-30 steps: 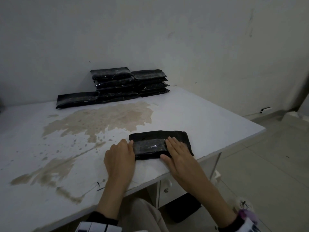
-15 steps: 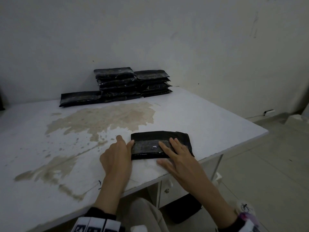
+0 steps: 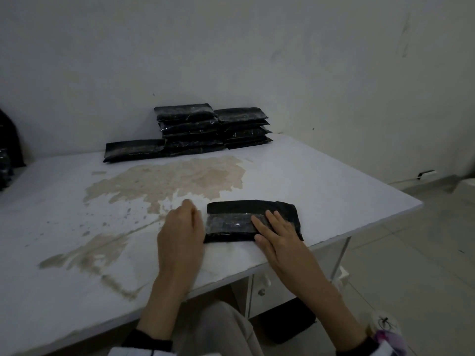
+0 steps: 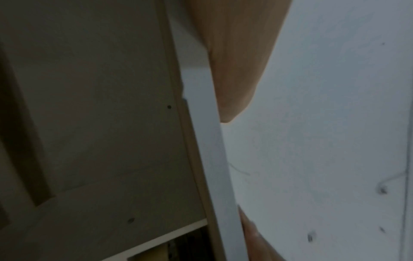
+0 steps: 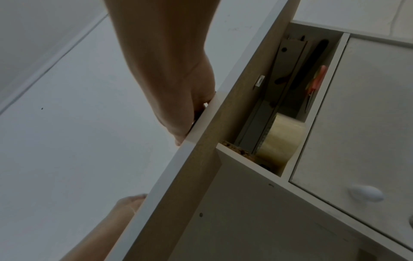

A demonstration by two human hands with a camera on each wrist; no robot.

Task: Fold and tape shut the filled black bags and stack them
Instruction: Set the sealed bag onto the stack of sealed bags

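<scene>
A folded black bag (image 3: pixel 257 208) lies near the front edge of the white table (image 3: pixel 321 181), with a strip of clear tape (image 3: pixel 231 223) across its top. My right hand (image 3: pixel 277 232) lies flat on the bag's right half, fingers straight over the tape's end. My left hand (image 3: pixel 182 227) sits at the bag's left end, blurred, its fingers loose against the bag's edge and the table. At the back stand two stacks of taped black bags (image 3: pixel 213 127), and a single bag (image 3: pixel 133 150) lies to their left. The wrist views show only forearms and the table's edge.
A brown worn patch (image 3: pixel 167 181) spreads over the tabletop. Under the table's front edge a compartment holds a roll of clear tape (image 5: pixel 281 141) and a red-handled tool (image 5: pixel 317 79). A drawer front with a white knob (image 5: pixel 366 193) is beside it. A dark object (image 3: pixel 10 142) sits at far left.
My left hand slid off the bag's left end onto the table beside it. My right hand stayed flat on the bag, its fingers shifting a little along the tape.
</scene>
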